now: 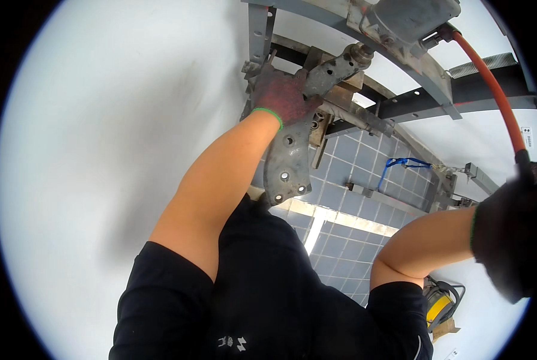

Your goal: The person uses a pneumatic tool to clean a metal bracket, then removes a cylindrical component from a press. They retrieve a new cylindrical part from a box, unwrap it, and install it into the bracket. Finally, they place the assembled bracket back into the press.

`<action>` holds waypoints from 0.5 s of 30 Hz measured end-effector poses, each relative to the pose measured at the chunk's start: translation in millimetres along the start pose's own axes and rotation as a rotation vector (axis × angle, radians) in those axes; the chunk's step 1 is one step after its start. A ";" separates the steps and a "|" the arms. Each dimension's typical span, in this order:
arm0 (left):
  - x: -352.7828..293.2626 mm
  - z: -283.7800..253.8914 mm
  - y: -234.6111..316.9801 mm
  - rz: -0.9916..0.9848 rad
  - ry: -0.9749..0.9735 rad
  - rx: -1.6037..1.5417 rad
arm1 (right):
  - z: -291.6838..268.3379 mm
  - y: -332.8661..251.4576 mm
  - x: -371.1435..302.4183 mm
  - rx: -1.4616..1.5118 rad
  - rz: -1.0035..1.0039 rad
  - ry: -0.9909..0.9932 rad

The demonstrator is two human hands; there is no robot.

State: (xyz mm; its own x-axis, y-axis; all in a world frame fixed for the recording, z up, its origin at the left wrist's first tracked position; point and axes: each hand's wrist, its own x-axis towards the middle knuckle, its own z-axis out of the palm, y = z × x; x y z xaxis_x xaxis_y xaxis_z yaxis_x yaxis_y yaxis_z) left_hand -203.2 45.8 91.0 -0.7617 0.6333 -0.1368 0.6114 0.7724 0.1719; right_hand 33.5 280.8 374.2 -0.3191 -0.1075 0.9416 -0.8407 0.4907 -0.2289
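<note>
On my far left I have a broad white surface, with a soft grey shadow across it. The bare left forearm rises from a dark sleeve toward the far side, and the left hand, in a dark red glove with a green cuff, lies back-up over the middle of a grey metal arm. I read that grip as closed around the part, the thumb reaching over to its right edge; the fingers' undersides are hidden from me.

The part slants from near left to far right. Its wide near end, pierced with round holes, sits just beside the dark shirt; its narrow far end carries a round joint and lies over metal blocks in a grey steel frame.

Right of it, I see tiled floor crossed by a pale line, with a blue strap hanging farther off. On the far right a grey housing tops the frame, and an orange hose curves down from it to a black end near the dark-gloved right hand. That hand is dark and blurred; I cannot tell its grip. Nearer lies a yellow-and-black object.
</note>
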 end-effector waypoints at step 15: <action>-2.7 -2.7 5.7 -0.059 -0.047 0.094 | 73.0 -24.1 -129.1 -0.113 0.227 0.374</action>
State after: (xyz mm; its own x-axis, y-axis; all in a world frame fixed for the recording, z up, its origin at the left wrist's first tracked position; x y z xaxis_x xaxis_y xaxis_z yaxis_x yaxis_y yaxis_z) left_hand -198.2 48.4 94.9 -0.7873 0.5865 -0.1901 0.5850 0.8080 0.0699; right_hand 63.0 219.8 240.1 -0.2928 0.3231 0.8999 -0.7080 0.5593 -0.4311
